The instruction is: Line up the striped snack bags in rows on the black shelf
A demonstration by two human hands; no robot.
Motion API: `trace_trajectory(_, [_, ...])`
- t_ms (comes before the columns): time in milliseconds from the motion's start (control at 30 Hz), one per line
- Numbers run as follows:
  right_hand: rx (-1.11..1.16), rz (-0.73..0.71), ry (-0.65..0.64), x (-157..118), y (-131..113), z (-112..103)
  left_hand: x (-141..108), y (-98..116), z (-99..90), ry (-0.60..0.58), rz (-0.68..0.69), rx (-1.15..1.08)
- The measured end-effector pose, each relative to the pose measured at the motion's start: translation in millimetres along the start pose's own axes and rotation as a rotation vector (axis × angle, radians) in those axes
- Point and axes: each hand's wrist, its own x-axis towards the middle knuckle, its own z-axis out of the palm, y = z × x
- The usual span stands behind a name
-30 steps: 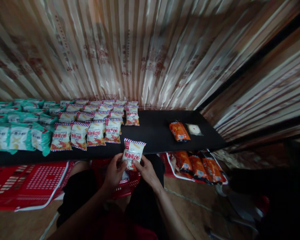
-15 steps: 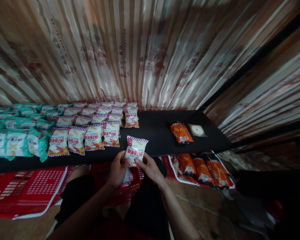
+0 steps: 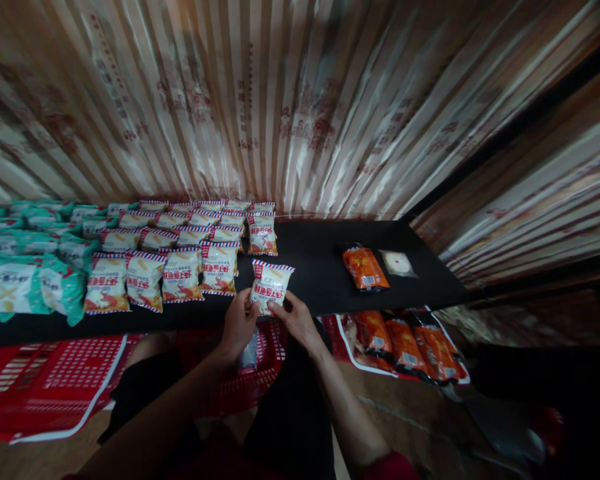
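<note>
At the far left, teal snack packets (image 3: 17,283) stood in rows on a black table (image 3: 310,260), with a red basket (image 3: 70,363) below. Next came rows of white snack packets (image 3: 183,275) with striped top seals. The left hand (image 3: 240,325) pinched the lower left side of a single white packet (image 3: 270,287) between thumb and fingers, and the right hand (image 3: 299,321) pinched its lower right side likewise. That packet was roughly upright at the table's near edge, right of the front row; whether it touched the table could not be told. Handling it well seemed to call for light, even pressure from both sides, sparing the puffed film, with the top seal level. Farther right lay an orange packet (image 3: 364,268) and, beside it, a flat clear packet (image 3: 398,263).
</note>
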Motion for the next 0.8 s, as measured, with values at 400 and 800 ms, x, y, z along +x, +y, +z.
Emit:
trace_trajectory(400, [-0.019,0.007,0.023,33.5,12.7,0.1,27.7,3.4,9.9,0.057,0.027,0.371])
trace_trajectory(800, [-0.104,0.008,0.082,58.2,16.3,3.0,32.4,-12.0,22.5,0.176,0.210,0.308])
